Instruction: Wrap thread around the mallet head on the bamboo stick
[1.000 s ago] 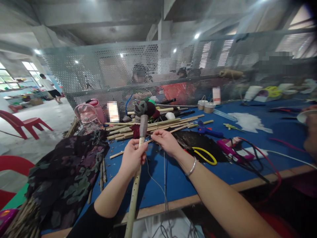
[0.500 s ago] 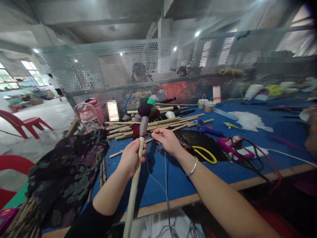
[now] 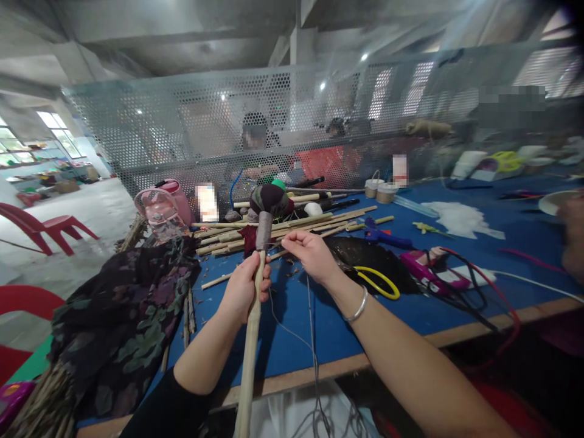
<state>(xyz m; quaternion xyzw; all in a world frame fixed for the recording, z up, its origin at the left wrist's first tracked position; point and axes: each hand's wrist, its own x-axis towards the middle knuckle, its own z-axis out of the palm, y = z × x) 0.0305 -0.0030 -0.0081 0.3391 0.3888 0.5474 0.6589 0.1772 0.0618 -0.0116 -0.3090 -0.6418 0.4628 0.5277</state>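
Observation:
My left hand is wrapped round a pale bamboo stick, just below its upper end. That end carries a close winding of grey cord, and beyond it sits a rounded dark fabric-covered head. To the right of the winding, my right hand pinches the grey cord between thumb and fingertips, with a short length running to the stick. Loose grey cord hangs down past the table edge. A scrap of dark red cloth lies behind the winding.
Bamboo sticks lie behind my hands. Yellow-handled scissors, a blue glue gun and a purple device with cables are at right. Dark patterned cloth covers the left side. A perforated metal screen stands behind; another person's hand shows far right.
The stick with its wound end has tilted slightly more upright. My right hand has shifted slightly right, still pinching the cord. A walking person at far left is out of sight.

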